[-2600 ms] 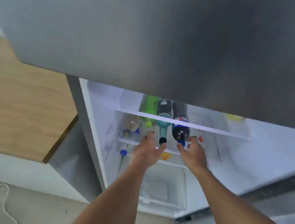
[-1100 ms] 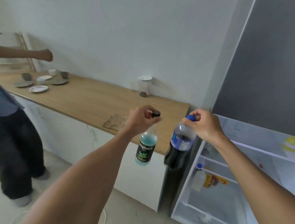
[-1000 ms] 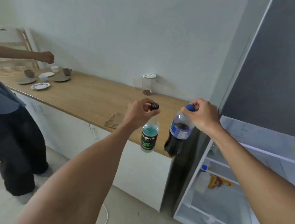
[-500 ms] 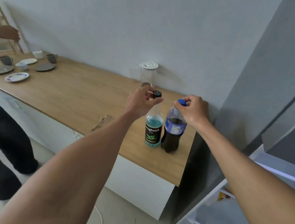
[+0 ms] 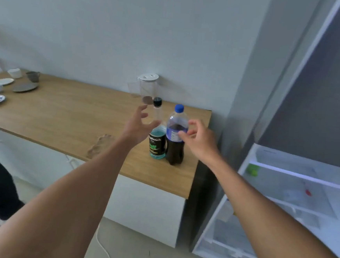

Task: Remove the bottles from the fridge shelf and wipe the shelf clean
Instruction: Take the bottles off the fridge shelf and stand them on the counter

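- Bottles stand upright on the light wooden countertop [image 5: 64,116], near its right end: 2 of them, a clear bottle with teal liquid, black label and black cap [image 5: 156,137], and touching its right side a dark cola bottle with a blue cap and blue label [image 5: 175,137]
- left hand [image 5: 137,126] hovers just left of the teal bottle, fingers spread apart, gripping nothing; right hand [image 5: 199,140] hovers just right of the cola bottle, fingers loosely curled but apart, also empty
- step in hand, as I judge it: setting-down of these 2 bottles is done; both stand free of the hands
- open white fridge [image 5: 294,191] sits at lower right; its clear shelf with a white front edge [image 5: 295,175] shows a small green object [image 5: 252,169] at its left end, possibly another bottle, though it is too blurred to tell; a red spot [image 5: 308,192] lies lower down
- next move calls for turning back to the fridge and lifting out whatever remains; wiping needs a cloth; a crumpled brownish rag [image 5: 99,146] lies on the countertop near its front edge
- a clear plastic jug with a white lid [image 5: 147,88] stands behind the bottles; dishes [image 5: 25,87] sit far left
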A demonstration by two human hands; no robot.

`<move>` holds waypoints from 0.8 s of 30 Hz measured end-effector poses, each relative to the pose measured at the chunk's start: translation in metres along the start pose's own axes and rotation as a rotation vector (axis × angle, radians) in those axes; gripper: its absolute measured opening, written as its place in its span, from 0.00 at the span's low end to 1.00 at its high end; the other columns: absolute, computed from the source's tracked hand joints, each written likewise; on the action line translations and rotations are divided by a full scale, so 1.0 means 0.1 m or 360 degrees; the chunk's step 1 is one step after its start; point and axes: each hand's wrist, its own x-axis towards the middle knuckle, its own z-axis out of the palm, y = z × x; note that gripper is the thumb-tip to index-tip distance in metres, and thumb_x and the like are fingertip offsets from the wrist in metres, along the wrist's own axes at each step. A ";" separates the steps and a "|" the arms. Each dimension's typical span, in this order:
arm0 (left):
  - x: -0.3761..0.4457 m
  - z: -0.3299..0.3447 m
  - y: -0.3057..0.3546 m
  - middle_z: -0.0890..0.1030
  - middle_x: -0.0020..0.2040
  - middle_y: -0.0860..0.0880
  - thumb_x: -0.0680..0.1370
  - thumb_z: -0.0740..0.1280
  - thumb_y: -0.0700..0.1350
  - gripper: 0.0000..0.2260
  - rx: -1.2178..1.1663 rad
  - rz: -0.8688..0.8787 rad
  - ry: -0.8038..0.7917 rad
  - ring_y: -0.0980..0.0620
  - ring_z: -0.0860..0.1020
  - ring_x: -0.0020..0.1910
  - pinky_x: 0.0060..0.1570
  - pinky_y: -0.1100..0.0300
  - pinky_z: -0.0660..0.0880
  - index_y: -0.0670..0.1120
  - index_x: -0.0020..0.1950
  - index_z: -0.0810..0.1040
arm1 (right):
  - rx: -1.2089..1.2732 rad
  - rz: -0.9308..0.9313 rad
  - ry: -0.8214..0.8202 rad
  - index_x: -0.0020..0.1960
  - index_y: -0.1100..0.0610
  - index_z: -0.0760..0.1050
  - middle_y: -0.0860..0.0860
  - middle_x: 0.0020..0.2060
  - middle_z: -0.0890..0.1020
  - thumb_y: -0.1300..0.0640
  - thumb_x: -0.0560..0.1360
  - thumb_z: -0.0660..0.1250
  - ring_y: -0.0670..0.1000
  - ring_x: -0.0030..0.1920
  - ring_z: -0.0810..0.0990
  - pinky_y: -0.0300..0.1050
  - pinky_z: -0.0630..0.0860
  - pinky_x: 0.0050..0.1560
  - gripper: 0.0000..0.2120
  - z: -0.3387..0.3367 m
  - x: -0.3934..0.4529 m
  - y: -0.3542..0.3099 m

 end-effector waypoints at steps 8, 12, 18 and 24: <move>-1.61 0.76 -0.05 0.85 0.48 0.48 0.73 0.78 0.52 0.21 -0.0101 -0.0060 -0.0269 0.46 0.84 0.41 0.48 0.49 0.81 0.49 0.62 0.76 | -0.0104 0.0304 -0.0064 0.51 0.53 0.83 0.43 0.33 0.80 0.54 0.74 0.73 0.38 0.34 0.77 0.30 0.69 0.36 0.07 -0.64 -1.80 0.83; -2.18 1.38 0.06 0.85 0.47 0.51 0.74 0.76 0.55 0.18 0.0000 0.0029 -0.0581 0.47 0.85 0.40 0.43 0.52 0.82 0.52 0.60 0.77 | -0.0103 0.0452 0.0118 0.49 0.54 0.83 0.45 0.33 0.83 0.55 0.73 0.73 0.47 0.36 0.81 0.35 0.74 0.37 0.05 -1.08 -2.35 1.32; -2.41 2.45 0.29 0.83 0.53 0.55 0.77 0.74 0.54 0.18 -0.0035 0.0012 -0.0746 0.53 0.85 0.44 0.38 0.63 0.79 0.53 0.64 0.75 | -0.0108 0.0509 0.0311 0.48 0.55 0.82 0.47 0.34 0.82 0.59 0.75 0.71 0.42 0.33 0.79 0.25 0.69 0.33 0.03 -1.54 -2.25 2.07; -1.97 3.63 0.19 0.78 0.60 0.50 0.78 0.73 0.54 0.22 -0.0199 -0.0353 -0.0571 0.44 0.87 0.42 0.47 0.48 0.84 0.53 0.68 0.71 | -0.0114 0.0514 0.0351 0.52 0.55 0.81 0.48 0.37 0.82 0.57 0.75 0.72 0.46 0.35 0.79 0.33 0.77 0.42 0.06 -1.43 -1.39 2.97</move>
